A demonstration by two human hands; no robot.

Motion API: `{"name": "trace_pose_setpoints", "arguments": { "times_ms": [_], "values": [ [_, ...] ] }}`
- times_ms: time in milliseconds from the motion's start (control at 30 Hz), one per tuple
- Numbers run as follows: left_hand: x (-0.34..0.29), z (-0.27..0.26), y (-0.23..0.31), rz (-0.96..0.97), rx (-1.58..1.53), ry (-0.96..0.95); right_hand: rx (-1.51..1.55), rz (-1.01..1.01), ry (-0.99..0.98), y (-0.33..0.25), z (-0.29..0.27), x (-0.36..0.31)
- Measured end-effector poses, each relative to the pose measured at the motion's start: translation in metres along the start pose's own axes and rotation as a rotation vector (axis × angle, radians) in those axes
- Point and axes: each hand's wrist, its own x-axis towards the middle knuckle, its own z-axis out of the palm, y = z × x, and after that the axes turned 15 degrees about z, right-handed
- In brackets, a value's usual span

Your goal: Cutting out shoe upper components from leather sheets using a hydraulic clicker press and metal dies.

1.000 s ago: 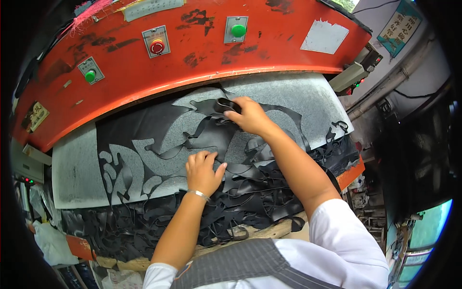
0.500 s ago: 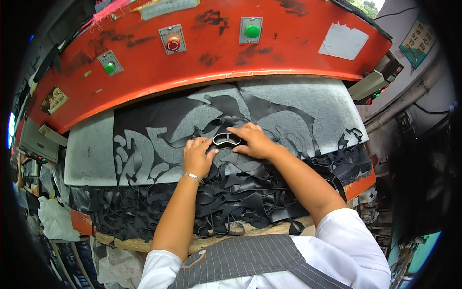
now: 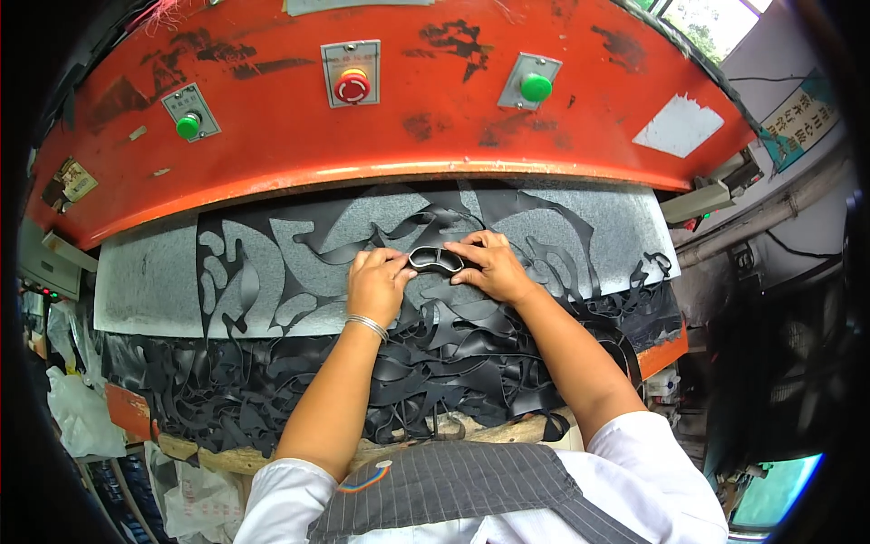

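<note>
A small curved metal cutting die [image 3: 439, 258] with a thin silver rim and a crossbar inside stands on the work board, over black sheet material. My left hand [image 3: 374, 288] pinches its left end between thumb and fingers. My right hand [image 3: 494, 268] grips the right end the same way. Around the die lies a black leather-like sheet [image 3: 258, 207], with curved openings cut out of it and narrow strips left between them. The pale grey cutting board [image 3: 148, 283] shows through these openings. What lies directly under the die is hidden.
A red press beam [image 3: 272, 122] spans the far side, carrying a red button [image 3: 352, 87] between two green buttons, left [image 3: 188, 126] and right [image 3: 536, 88]. Tangled black offcuts [image 3: 227, 390] heap along the near edge above a wooden ledge [image 3: 217, 458]. White plastic bags [image 3: 86, 412] hang at left.
My view has shifted, so the press beam sits lower and larger in the picture. Both hands stay on the die, which looks slightly turned and shows more of its inside.
</note>
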Motion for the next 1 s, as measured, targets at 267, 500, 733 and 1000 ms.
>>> {"name": "trace_pose_setpoints", "arguments": {
  "times_ms": [267,500,733,1000],
  "values": [
    [0.000,-0.116,-0.034,-0.224,-0.267,0.156,0.536,0.161,0.374,-0.035,-0.043,-0.045],
    [0.040,-0.254,-0.027,0.241,0.481,0.524,0.841,0.083,0.673,-0.100,-0.126,-0.013],
    [-0.080,-0.240,0.052,0.038,0.085,0.080,0.289,0.224,0.246,-0.135,-0.077,-0.156],
    [-0.228,-0.178,0.155,-0.054,0.054,-0.267,-0.099,0.133,-0.158,-0.128,-0.001,-0.295]
  ]
}}
